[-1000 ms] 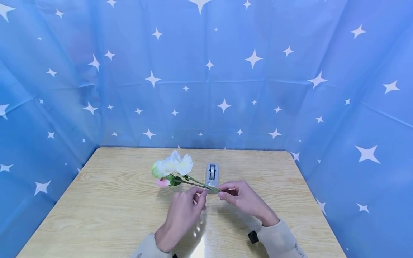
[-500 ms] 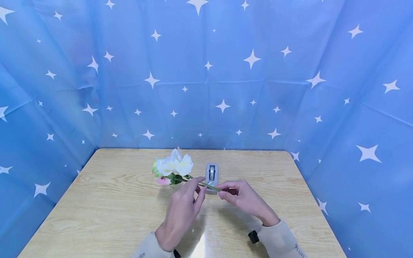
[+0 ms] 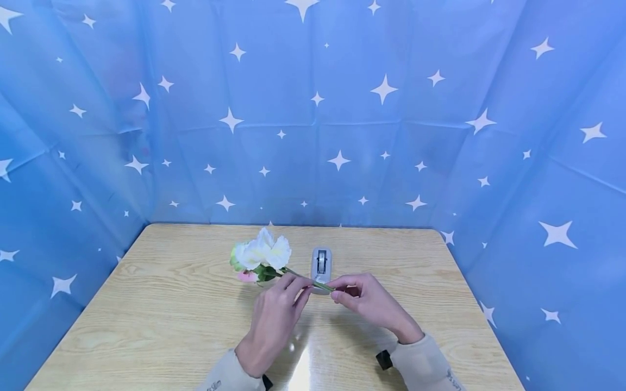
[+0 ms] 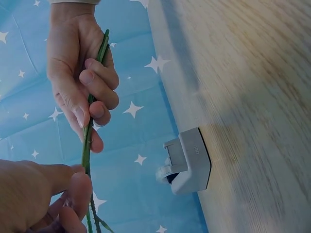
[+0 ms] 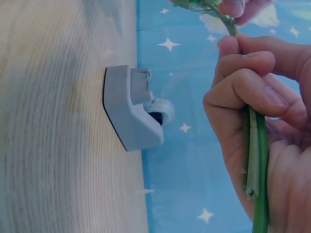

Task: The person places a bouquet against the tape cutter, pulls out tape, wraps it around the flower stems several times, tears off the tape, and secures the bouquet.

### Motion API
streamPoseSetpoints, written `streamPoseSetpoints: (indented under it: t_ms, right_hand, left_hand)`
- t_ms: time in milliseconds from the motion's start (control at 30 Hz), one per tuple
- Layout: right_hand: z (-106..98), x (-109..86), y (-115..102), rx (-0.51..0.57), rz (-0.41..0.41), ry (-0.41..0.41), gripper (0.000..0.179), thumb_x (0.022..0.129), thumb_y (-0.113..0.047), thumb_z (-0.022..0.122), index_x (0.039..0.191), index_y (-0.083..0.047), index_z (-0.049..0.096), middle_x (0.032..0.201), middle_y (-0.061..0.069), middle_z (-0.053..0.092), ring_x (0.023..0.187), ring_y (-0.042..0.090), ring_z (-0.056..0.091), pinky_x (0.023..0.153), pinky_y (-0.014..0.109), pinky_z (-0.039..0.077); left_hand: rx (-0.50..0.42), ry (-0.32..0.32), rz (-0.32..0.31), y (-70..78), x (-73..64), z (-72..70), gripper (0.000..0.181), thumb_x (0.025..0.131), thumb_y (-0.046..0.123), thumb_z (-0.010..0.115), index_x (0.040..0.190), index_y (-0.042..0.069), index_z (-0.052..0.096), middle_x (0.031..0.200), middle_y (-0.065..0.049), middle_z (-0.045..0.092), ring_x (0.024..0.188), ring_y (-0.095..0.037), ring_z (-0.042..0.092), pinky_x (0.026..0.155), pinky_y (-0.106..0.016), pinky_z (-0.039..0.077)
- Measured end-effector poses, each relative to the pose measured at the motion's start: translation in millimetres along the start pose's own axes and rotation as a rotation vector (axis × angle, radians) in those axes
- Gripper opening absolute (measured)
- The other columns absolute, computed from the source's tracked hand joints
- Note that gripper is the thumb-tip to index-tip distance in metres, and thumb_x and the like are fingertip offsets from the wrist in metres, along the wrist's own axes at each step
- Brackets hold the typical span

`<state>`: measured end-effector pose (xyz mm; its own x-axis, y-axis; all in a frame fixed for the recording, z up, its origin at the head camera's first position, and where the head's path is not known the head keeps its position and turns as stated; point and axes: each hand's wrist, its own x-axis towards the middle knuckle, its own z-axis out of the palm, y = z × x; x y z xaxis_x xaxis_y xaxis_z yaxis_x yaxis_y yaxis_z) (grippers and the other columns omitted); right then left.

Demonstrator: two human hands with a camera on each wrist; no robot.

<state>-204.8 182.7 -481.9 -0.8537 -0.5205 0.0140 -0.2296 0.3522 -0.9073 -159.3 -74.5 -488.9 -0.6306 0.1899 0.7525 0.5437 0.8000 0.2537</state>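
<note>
A small bunch of flowers, with white blossoms (image 3: 264, 250), a pink bloom (image 3: 248, 277) and green leaves, is held above the table. Its green stems (image 5: 261, 174) run together through my right hand (image 3: 374, 304), whose curled fingers grip them near the cut ends. Closer to the blossoms, my left hand (image 3: 276, 320) pinches the same stems between thumb and fingertips. In the left wrist view a thin side twig (image 4: 99, 221) branches off below that pinch. Just beyond the stems stands a grey tape dispenser (image 3: 321, 263) with a roll of clear tape (image 5: 163, 110).
The light wood table (image 3: 161, 304) carries the dispenser near its middle. Blue curtains (image 3: 313, 152) with white stars close off the back and both sides. A black strap piece (image 3: 384, 359) sits at the right cuff.
My left fingers parted around the stems half a second ago, moving up slightly, and now close on them again. The right hand and the dispenser have stayed in place.
</note>
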Motion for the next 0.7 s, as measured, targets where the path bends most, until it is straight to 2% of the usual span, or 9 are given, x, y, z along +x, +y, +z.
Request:
streamPoseSetpoints:
  t_ms: [133,300,433,633,700]
  right_hand:
    - [0,0.3,0,0.003,0.007,0.002,0.029,0.115,-0.023,0.076,0.137,-0.005,0.084,0.107,0.013,0.08,0.078,0.007,0.062,0.066,0.02,0.048]
    - [1,1.3,0,0.015,0.009,0.005,0.027,0.115,-0.024,0.076,0.135,-0.008,0.085,0.103,0.012,0.078,0.075,0.006,0.06,0.064,0.02,0.048]
    - [1,1.5,1,0.011,-0.007,0.002,0.026,0.116,-0.023,0.076,0.135,-0.008,0.085,0.109,0.016,0.08,0.079,0.007,0.064,0.067,0.021,0.051]
    - [1,0.0,0,0.02,-0.008,-0.006,0.03,0.115,-0.02,0.076,0.139,-0.001,0.082,0.127,0.028,0.082,0.089,0.01,0.075,0.077,0.023,0.061]
    - [2,-0.2,0,0.017,-0.003,-0.01,0.031,0.115,-0.019,0.076,0.139,0.0,0.082,0.125,0.028,0.082,0.09,0.012,0.076,0.079,0.024,0.063]
  left_hand:
    - [-0.011,0.001,-0.008,0.1,-0.7,0.2,0.023,0.087,0.012,0.104,0.098,0.019,0.085,0.091,0.005,0.08,0.057,-0.001,0.059,0.049,-0.01,0.042]
    - [-0.004,-0.012,-0.026,-1.3,-1.8,3.1,0.02,0.089,0.016,0.103,0.097,0.019,0.086,0.091,0.004,0.082,0.055,0.0,0.057,0.049,-0.009,0.04]
    - [0.004,-0.016,-0.029,-2.6,-2.0,4.7,0.018,0.091,0.02,0.102,0.097,0.019,0.085,0.092,0.004,0.082,0.056,-0.001,0.06,0.049,-0.009,0.043]
    - [0.024,-0.001,0.002,-6.7,-0.7,8.9,0.036,0.084,0.015,0.107,0.105,0.019,0.078,0.095,0.005,0.078,0.058,-0.003,0.062,0.048,-0.009,0.039]
    - [0.045,0.004,0.02,-8.5,-0.8,10.9,0.039,0.083,0.015,0.108,0.108,0.02,0.079,0.096,0.005,0.076,0.058,-0.004,0.063,0.047,-0.011,0.04]
